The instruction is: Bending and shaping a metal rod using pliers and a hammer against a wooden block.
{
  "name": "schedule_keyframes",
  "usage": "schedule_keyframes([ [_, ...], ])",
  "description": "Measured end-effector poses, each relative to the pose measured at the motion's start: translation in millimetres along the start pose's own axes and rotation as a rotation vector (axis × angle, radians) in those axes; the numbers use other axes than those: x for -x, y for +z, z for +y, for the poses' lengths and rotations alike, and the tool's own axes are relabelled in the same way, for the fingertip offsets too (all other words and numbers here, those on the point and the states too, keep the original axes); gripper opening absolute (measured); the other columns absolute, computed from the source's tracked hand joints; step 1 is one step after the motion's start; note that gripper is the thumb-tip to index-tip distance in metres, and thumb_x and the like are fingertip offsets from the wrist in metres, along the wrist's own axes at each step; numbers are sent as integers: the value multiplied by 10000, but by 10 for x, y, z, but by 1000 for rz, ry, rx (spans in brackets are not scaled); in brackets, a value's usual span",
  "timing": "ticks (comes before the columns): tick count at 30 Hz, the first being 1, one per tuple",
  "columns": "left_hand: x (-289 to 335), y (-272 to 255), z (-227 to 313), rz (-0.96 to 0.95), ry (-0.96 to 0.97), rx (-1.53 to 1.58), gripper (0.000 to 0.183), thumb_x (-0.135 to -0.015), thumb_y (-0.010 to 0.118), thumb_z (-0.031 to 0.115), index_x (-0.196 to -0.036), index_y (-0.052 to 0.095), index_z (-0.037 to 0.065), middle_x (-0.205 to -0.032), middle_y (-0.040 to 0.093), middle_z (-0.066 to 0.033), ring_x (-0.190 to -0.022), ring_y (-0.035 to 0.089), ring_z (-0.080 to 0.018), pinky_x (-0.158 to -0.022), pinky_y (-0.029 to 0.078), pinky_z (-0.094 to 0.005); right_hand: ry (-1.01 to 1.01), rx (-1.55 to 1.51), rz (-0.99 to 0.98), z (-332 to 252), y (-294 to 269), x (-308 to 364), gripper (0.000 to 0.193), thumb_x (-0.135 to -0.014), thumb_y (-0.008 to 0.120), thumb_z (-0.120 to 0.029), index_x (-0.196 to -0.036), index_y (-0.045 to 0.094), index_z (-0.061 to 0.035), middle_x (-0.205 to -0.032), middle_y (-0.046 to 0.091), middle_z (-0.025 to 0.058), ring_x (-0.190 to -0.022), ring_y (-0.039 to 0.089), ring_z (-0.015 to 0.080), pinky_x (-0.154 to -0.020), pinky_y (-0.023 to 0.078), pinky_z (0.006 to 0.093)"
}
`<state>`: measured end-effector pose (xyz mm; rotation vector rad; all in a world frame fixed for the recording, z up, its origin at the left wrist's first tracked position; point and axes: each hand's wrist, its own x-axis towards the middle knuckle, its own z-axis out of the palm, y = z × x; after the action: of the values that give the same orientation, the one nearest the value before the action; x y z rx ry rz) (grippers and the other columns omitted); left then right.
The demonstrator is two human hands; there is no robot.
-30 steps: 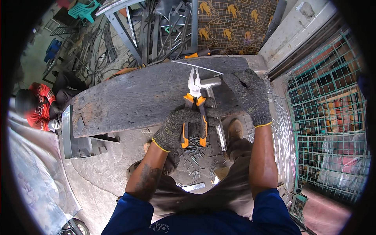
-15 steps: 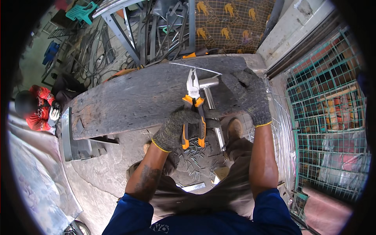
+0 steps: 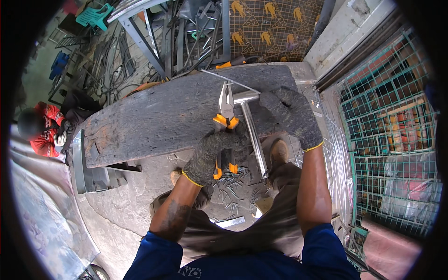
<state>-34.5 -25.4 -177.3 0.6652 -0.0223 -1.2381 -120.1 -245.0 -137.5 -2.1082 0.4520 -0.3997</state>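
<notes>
My gloved left hand (image 3: 218, 147) is wrapped round a pair of pliers (image 3: 226, 108) with orange and black handles, jaws pointing away from me. The tips of the jaws meet a thin metal rod (image 3: 237, 84); whether they bite on it I cannot tell. At the rod's right end, the gloved fingers of my right hand (image 3: 290, 112) are closed on it. A shiny T-shaped steel hammer (image 3: 252, 135) lies between my hands, its head on the dark wooden bench (image 3: 154, 116) and its handle sticking out over the near edge.
Several short cut rod pieces (image 3: 228, 189) litter the floor between my feet. A green wire mesh (image 3: 368, 140) stands at the right, with long thin rods beside it. Scrap metal (image 3: 191, 42) fills a frame beyond the bench. Another person (image 3: 49, 126) in red sits at the far left.
The pliers have shifted slightly left, their handles are squeezed closer together and my left fingers have closed round them. The rod tilts a little more, its right end lower.
</notes>
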Motion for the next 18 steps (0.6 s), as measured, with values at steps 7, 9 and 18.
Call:
schedule_keyframes([
  [7, -9, -3, -56, 19, 115, -269, 310, -828, 673, 47, -1126, 602, -4, -894, 638, -81, -763, 627, -183, -705, 510, -315, 33, -246, -23, 217, -117, -25, 294, -905, 695, -242, -1145, 698, -73, -1134, 676, 113, -1032, 625, 215, -920, 483, 336],
  [9, -35, 21, -68, 92, 176, -402, 306, -841, 666, 43, -1134, 594, -10, -897, 633, -68, -762, 608, -155, -699, 499, -303, 31, -265, -25, 229, -143, -21, 294, -899, 702, -238, -1144, 699, -74, -1119, 676, 109, -1025, 622, 214, -913, 483, 337],
  [18, -196, 34, 50, 335, 687, -1142, 288, -882, 619, 69, -1159, 554, 23, -824, 595, -50, -728, 572, -153, -684, 496, -341, 73, -243, 16, 157, -138, -2, 294, -881, 735, -266, -1099, 717, -69, -1020, 691, 72, -890, 619, 135, -800, 507, 299],
])
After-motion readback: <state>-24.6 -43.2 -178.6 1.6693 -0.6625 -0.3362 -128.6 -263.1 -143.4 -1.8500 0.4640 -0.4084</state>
